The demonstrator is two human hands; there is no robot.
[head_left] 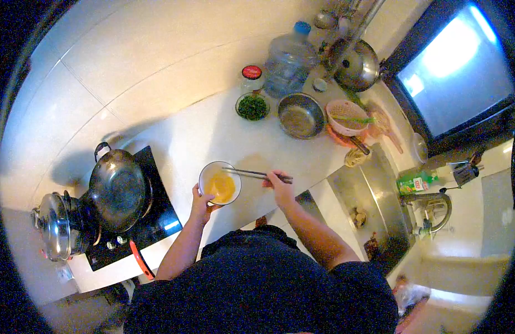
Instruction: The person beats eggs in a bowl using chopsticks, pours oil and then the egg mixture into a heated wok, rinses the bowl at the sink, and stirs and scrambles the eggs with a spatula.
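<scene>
Left hand (202,205) is clamped on the near edge of a round, glossy white bowl (208,172) of yellow, egg-looking liquid (221,188) over the smooth pale counter (185,142), probably to steady it, while the right hand (277,181) pinches slim dark chopsticks (251,173) well back, likely so the tips reach the bowl.

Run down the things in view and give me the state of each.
White bowl, uncovered, held in the left hand, yellow liquid inside.
Chopsticks, gripped in the right hand, tips at the bowl.
Wok, uncovered.
Pot, covered.
Jar, closed.
Water bottle, upright, capped.
Greens, chopped.
Metal basin, uncovered; contents unclear.
</scene>
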